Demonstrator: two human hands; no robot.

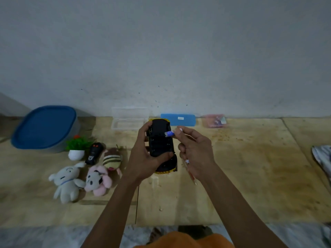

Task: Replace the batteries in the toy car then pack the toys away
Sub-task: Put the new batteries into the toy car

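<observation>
My left hand (143, 156) grips a yellow toy car (160, 145) turned upside down, black underside facing me, above the wooden surface. My right hand (195, 149) pinches a small blue battery (169, 134) at the car's upper right edge, touching the underside. A thin red-and-white screwdriver (190, 173) is tucked under the same hand's lower fingers. To the left lie a grey plush (67, 181), a pink plush (97, 180), a striped plush (112, 159) and a black remote (94, 153).
A grey tub with a blue lid (44, 127) stands far left by a small potted plant (77, 147). Along the wall sit a clear open case (129, 119), a blue flat box (179, 119) and a pink packet (215, 120). Cloth (322, 158) lies at the right edge.
</observation>
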